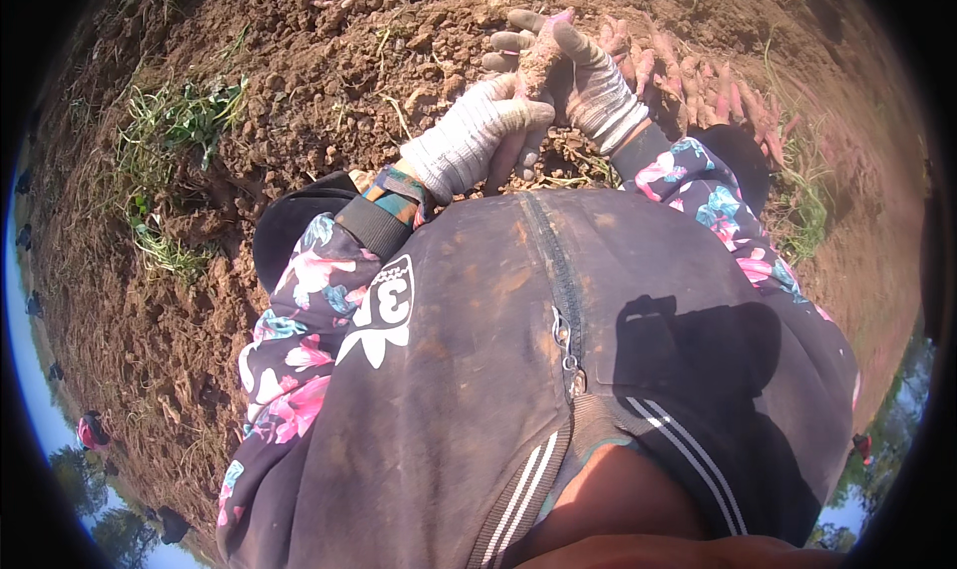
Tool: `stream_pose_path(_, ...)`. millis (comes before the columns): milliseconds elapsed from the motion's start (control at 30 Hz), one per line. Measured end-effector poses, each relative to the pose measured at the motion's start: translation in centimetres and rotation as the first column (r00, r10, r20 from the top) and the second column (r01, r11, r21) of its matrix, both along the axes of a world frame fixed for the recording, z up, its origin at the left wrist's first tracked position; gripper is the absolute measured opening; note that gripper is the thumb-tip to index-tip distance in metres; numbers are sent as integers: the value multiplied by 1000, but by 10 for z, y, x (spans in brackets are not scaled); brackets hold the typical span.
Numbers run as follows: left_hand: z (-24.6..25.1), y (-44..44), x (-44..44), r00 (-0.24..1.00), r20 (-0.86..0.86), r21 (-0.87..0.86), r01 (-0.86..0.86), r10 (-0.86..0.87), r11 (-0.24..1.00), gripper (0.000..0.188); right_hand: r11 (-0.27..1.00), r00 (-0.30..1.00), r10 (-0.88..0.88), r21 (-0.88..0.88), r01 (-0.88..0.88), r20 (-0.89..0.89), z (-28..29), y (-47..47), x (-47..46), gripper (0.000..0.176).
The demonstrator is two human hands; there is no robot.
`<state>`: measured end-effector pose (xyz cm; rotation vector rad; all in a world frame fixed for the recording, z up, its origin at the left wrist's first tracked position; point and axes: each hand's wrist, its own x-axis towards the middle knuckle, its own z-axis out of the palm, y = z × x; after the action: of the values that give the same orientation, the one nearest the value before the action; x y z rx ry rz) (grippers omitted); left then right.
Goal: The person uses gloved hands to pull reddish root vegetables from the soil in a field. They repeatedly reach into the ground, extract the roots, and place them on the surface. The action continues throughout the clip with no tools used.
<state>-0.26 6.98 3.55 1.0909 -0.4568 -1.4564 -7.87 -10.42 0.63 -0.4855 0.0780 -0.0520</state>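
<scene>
Both of my hands wear soiled, pale knit gloves. A dirt-caked pink sweet potato [544, 53] stands roughly upright between them. My right hand [591, 83] is wrapped round its upper part, thumb on the near side and fingertips showing beyond it. Against the root's lower end, the thumb of my left hand [497, 131] lies bent over curled fingers; whether they grip the root is hard to tell. Just right of my right hand, several sweet potatoes [691, 86] lie side by side in a pile on the soil.
Loose clods of brown soil [299, 68] surround my hands. Green vines [187, 120] lie at the left, with more greenery [804, 210] at the right. My dark jacket [478, 307] fills the lower view. A distant person [91, 430] appears near the left rim.
</scene>
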Motion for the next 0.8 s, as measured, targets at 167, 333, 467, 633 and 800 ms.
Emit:
stream_pose_path(167,-5,-5,-2,981,165,89,90,-104,992,33,975,935,-191,-170,145,-298,-4,-28,-8,30)
stream_pose_path(333,-9,-9,-4,850,521,96,30,-76,995,38,815,653,-565,-465,346,-504,-6,-36,-8,32)
stream_pose_path(467,-51,-2,-1,516,846,138,31,-135,990,34,731,490,-665,-625,273,-563,-24,-97,-15,47)
stream_pose_path(633,-19,-8,43,197,883,434,6,-426,901,38,674,323,-739,-637,375,-591,-52,-151,-27,45)
stream_pose_path(800,-30,-2,189,110,827,555,-326,-552,766,49,672,568,-694,-681,290,-442,-92,-140,3,28)
